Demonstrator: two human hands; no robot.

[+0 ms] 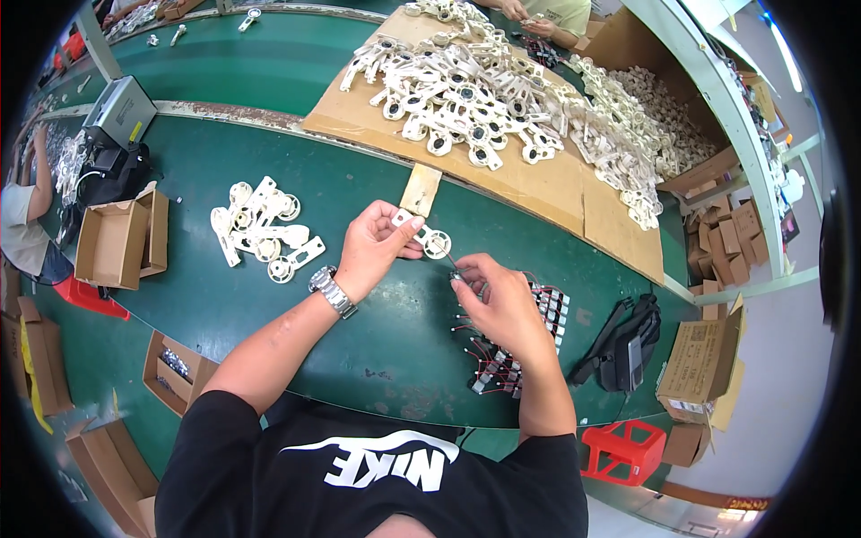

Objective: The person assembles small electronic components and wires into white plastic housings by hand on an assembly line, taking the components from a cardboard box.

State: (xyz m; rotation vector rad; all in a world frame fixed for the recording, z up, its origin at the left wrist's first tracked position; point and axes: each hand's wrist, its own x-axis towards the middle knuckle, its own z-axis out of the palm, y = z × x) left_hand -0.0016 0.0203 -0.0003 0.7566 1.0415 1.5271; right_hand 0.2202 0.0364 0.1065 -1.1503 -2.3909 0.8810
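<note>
My left hand (369,247) is closed on a white plastic housing (437,244) with a round, spoked ring at its end. It holds the housing just in front of a small wooden block (420,188) on the bench. Close by, my right hand (498,300) pinches a small dark part (456,275), mostly hidden by the fingers; a thin dark line runs from it to the ring. Beside my right forearm lie rows of small grey motors (538,314) with red and black wires. Several loose white housings (265,242) lie to the left of my left hand.
A big heap of white housings (466,94) covers a cardboard sheet (619,242) at the far side. A black bag (628,345) lies at the bench's right. Open cardboard boxes (112,242) stand left, near a grey machine (121,112). Another person's hands (538,25) work across the bench.
</note>
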